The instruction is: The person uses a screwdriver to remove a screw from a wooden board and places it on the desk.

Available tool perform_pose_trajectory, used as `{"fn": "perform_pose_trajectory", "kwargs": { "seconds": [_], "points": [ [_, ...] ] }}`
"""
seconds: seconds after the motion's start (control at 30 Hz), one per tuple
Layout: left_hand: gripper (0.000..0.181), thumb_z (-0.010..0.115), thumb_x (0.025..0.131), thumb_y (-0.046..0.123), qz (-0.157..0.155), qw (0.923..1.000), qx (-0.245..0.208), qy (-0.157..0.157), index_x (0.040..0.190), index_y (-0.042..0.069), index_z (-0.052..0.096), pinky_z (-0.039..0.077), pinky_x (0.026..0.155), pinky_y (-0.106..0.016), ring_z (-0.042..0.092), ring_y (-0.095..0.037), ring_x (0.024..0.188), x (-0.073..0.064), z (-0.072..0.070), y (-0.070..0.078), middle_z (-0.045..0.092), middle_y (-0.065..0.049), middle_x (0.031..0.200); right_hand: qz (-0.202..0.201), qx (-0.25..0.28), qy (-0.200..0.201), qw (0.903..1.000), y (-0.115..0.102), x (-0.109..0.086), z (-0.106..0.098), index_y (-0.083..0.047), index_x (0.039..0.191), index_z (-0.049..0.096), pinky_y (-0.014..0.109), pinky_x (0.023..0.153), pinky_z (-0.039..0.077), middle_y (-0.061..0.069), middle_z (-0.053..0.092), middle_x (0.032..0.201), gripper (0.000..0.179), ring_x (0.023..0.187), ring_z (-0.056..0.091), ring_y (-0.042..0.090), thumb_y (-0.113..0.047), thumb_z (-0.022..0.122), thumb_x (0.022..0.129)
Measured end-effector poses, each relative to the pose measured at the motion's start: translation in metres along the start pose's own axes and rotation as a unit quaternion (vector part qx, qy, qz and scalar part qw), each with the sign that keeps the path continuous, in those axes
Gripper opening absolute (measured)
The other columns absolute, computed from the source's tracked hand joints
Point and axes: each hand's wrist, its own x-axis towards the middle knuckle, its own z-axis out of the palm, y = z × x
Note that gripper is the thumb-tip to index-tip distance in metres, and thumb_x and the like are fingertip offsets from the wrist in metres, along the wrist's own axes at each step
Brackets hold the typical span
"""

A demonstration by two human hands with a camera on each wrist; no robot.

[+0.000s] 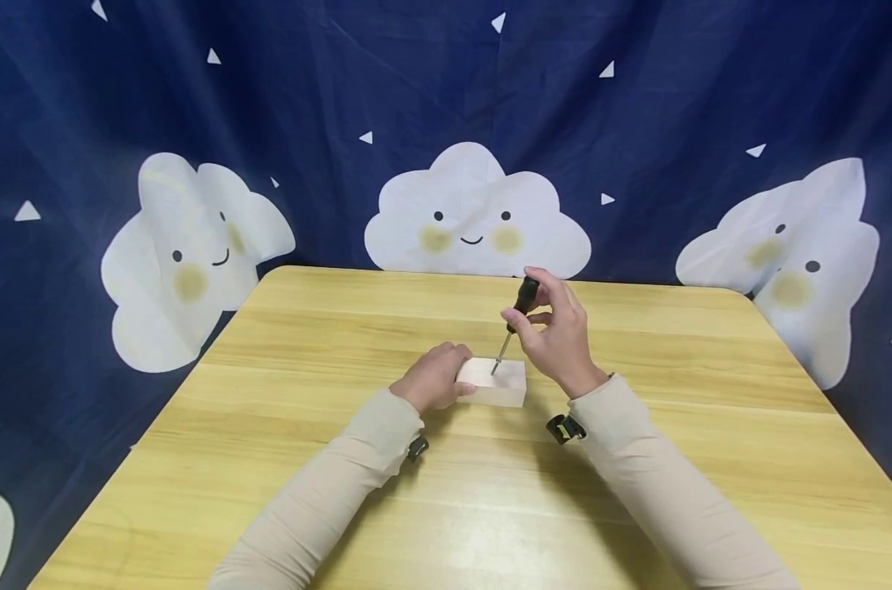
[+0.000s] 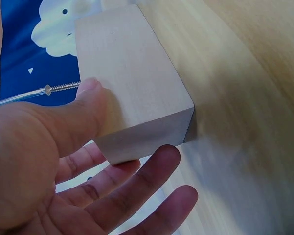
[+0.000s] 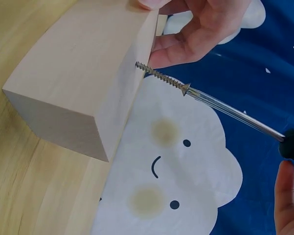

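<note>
A pale wooden block (image 1: pixel 492 395) lies on the table, and my left hand (image 1: pixel 434 377) grips its left end, thumb on the near side and fingers around the far side. My right hand (image 1: pixel 562 332) holds a screwdriver (image 1: pixel 523 300) by its black handle above the block, shaft slanting down to the left. At the shaft's tip sits a screw (image 3: pixel 161 76), its head against the driver and its point at the block's top face. Most of the screw's thread shows outside the wood. In the left wrist view, the thumb (image 2: pixel 90 98) presses the block's side close by the screw.
The light wooden table (image 1: pixel 305 344) reaches back to a dark blue curtain (image 1: pixel 431 74) printed with white smiling clouds and small triangles. Black wrist devices (image 1: pixel 566 428) sit at both cuffs. Shadows of the arms fall across the tabletop.
</note>
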Motion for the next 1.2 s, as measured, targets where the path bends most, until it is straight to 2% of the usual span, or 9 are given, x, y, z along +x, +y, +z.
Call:
{"fn": "perform_pose_trajectory", "kwargs": {
  "seconds": [0.17, 0.33, 0.43, 0.6, 0.7, 0.83, 0.93, 1.1, 1.2],
  "points": [
    [0.047, 0.072, 0.088, 0.026, 0.002, 1.0000, 0.001, 0.001, 0.128, 0.006, 0.057, 0.044, 0.096, -0.038, 0.054, -0.024, 0.103, 0.0012, 0.0011, -0.0008, 0.057, -0.009, 0.115, -0.007, -0.004, -0.001, 1.0000, 0.0003, 0.0003, -0.0008, -0.001, 0.128, 0.049, 0.035, 0.060, 0.058, 0.018, 0.058, 0.091, 0.054, 0.078, 0.064, 0.030, 0.008, 0.073, 0.081],
    [0.047, 0.073, 0.087, 0.026, 0.002, 1.0000, 0.003, 0.005, 0.127, 0.006, 0.057, 0.044, 0.096, -0.039, 0.054, -0.025, 0.103, 0.0011, 0.0006, -0.0001, 0.058, -0.010, 0.114, -0.001, 0.025, -0.026, 0.9994, 0.0003, 0.0007, -0.0023, -0.001, 0.132, 0.044, 0.037, 0.065, 0.058, 0.021, 0.061, 0.098, 0.053, 0.084, 0.067, 0.032, 0.014, 0.063, 0.085],
    [0.047, 0.073, 0.087, 0.025, 0.003, 1.0000, 0.002, 0.005, 0.127, 0.006, 0.057, 0.044, 0.096, -0.039, 0.054, -0.025, 0.103, 0.0008, 0.0003, 0.0004, 0.058, -0.010, 0.114, 0.004, 0.032, -0.027, 0.9991, -0.0003, 0.0011, -0.0024, 0.000, 0.132, 0.045, 0.037, 0.066, 0.058, 0.021, 0.059, 0.101, 0.053, 0.086, 0.066, 0.031, 0.011, 0.066, 0.084],
    [0.047, 0.072, 0.088, 0.025, 0.004, 1.0000, 0.001, 0.003, 0.127, 0.005, 0.056, 0.044, 0.096, -0.039, 0.054, -0.025, 0.103, 0.0002, -0.0001, 0.0003, 0.057, -0.010, 0.114, 0.009, 0.021, -0.004, 0.9997, -0.0010, 0.0019, -0.0008, 0.001, 0.127, 0.051, 0.031, 0.060, 0.057, 0.019, 0.053, 0.095, 0.056, 0.078, 0.059, 0.027, 0.002, 0.079, 0.078],
    [0.048, 0.072, 0.088, 0.026, 0.007, 1.0000, 0.005, 0.004, 0.128, 0.005, 0.056, 0.044, 0.096, -0.038, 0.055, -0.025, 0.104, 0.0001, 0.0002, -0.0007, 0.057, -0.010, 0.114, 0.013, 0.021, -0.002, 0.9997, -0.0017, 0.0018, -0.0004, 0.001, 0.127, 0.051, 0.029, 0.062, 0.057, 0.019, 0.056, 0.094, 0.053, 0.078, 0.062, 0.027, 0.006, 0.075, 0.080],
    [0.049, 0.072, 0.088, 0.026, 0.010, 0.9999, 0.012, 0.006, 0.128, 0.005, 0.056, 0.044, 0.097, -0.038, 0.055, -0.025, 0.104, 0.0002, 0.0005, -0.0014, 0.057, -0.011, 0.115, 0.013, 0.059, -0.027, 0.9978, -0.0027, 0.0021, -0.0009, 0.002, 0.130, 0.046, 0.032, 0.070, 0.057, 0.023, 0.062, 0.099, 0.051, 0.085, 0.067, 0.032, 0.015, 0.064, 0.084],
    [0.049, 0.073, 0.088, 0.027, 0.010, 0.9999, 0.013, 0.005, 0.128, 0.005, 0.056, 0.044, 0.097, -0.038, 0.055, -0.025, 0.105, 0.0004, 0.0008, -0.0013, 0.058, -0.011, 0.115, 0.007, 0.073, -0.038, 0.9966, -0.0030, 0.0022, -0.0014, 0.003, 0.130, 0.046, 0.034, 0.070, 0.058, 0.024, 0.062, 0.101, 0.051, 0.086, 0.067, 0.034, 0.016, 0.064, 0.085],
    [0.048, 0.073, 0.088, 0.025, 0.012, 0.9998, 0.012, 0.007, 0.127, 0.004, 0.056, 0.044, 0.096, -0.038, 0.055, -0.025, 0.104, 0.0009, 0.0007, -0.0010, 0.058, -0.011, 0.114, 0.005, 0.034, -0.015, 0.9993, -0.0037, 0.0026, -0.0019, 0.001, 0.125, 0.053, 0.022, 0.064, 0.056, 0.019, 0.057, 0.097, 0.054, 0.080, 0.063, 0.029, 0.006, 0.077, 0.078],
    [0.048, 0.073, 0.088, 0.025, 0.013, 0.9998, 0.013, 0.007, 0.127, 0.004, 0.056, 0.044, 0.096, -0.038, 0.055, -0.025, 0.104, 0.0010, 0.0002, -0.0010, 0.058, -0.011, 0.114, 0.010, 0.026, -0.010, 0.9996, -0.0035, 0.0032, -0.0016, 0.000, 0.125, 0.053, 0.018, 0.063, 0.054, 0.018, 0.057, 0.096, 0.052, 0.079, 0.062, 0.027, 0.005, 0.077, 0.078]
  ]
}}
